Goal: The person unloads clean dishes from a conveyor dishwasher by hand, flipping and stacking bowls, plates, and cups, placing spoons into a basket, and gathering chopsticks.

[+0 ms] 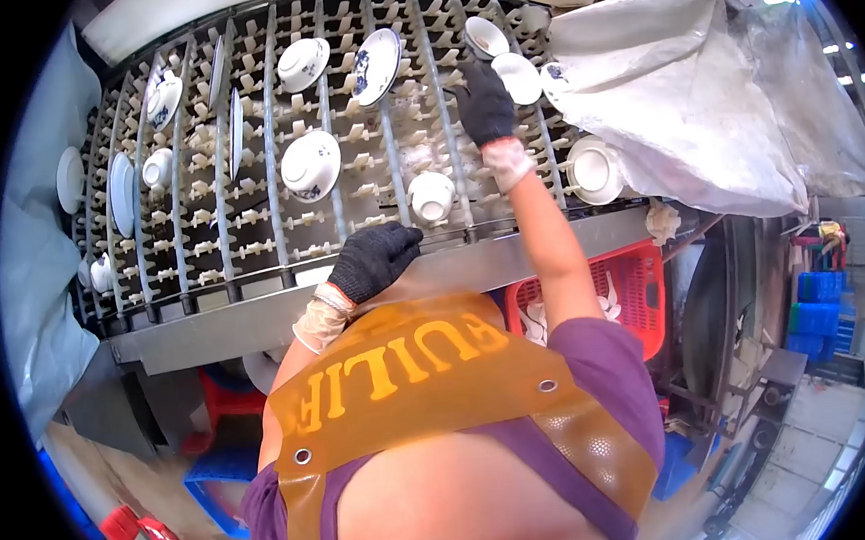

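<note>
My right hand (484,104), in a black glove with a white cuff, reaches over the peg conveyor (353,216). Its fingers are apart, at the near edge of a white bowl (486,38); I cannot tell whether they touch it. Just right of those fingers is another white bowl (517,78). My left hand (376,261), gloved the same way, rests at the conveyor's near metal edge with loosely bent fingers and nothing visible in it. A small white cup-like bowl (431,196) sits upside down just beyond it. A blue-patterned bowl (310,166) lies further left.
Several plates and bowls stand among the pegs, including a patterned oval dish (376,67) and a plate (122,194). A plastic sheet (676,95) hangs over the right end, near a white bowl (594,170). Below the edge is a red basket (646,304) holding white pieces.
</note>
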The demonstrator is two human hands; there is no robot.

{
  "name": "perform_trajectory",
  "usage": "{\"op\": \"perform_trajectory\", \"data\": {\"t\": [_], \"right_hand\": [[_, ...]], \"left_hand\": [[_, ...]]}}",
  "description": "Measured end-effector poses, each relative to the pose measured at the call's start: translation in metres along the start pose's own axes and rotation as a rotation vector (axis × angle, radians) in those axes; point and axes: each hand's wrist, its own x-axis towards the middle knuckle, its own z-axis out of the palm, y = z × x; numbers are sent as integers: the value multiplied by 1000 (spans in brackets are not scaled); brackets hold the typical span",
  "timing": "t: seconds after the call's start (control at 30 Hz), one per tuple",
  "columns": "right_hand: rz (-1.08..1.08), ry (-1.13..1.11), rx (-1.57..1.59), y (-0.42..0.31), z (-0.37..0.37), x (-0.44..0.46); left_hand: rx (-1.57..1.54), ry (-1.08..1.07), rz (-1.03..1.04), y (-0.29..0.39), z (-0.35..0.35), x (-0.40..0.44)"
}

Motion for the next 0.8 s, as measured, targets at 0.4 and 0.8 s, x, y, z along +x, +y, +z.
{"op": "perform_trajectory", "data": {"t": [0.4,0.8], "right_hand": [[172,-103,-5,59,41,108],[86,-24,-254,45,15,8]], "left_hand": [[-5,91,53,4,12,7],[-51,182,-17,14,25,20]]}}
